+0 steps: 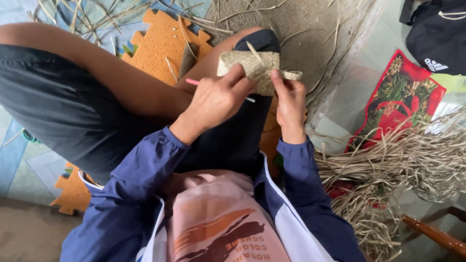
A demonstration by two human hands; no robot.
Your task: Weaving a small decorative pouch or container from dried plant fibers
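Underfoot, bare grey concrete floor [290,12] littered with loose dry strips, plus an orange foam puzzle mat [164,40] beneath the folded legs. Small pale woven straw piece [247,64] propped on the raised knee, between both hands.

Left hand [217,99] curled shut around a thin pink stick [192,82], far tip poking out below the weave. Right hand [290,102] pinching the piece's lower right corner, thumb and forefinger closed on it, other fingers loosely bent.

Probably best to keep that right-hand pinch firm to hold the weave flat, and to work the stick shallowly under a single strand, judging by the tight plaiting.

Open room ahead over the concrete. Tighter on the right: a heap of long dried straw strips [410,162], a red patterned bag [400,94], a black fabric bag [450,33] and an orange-brown wooden rail [443,239], all near the right elbow.
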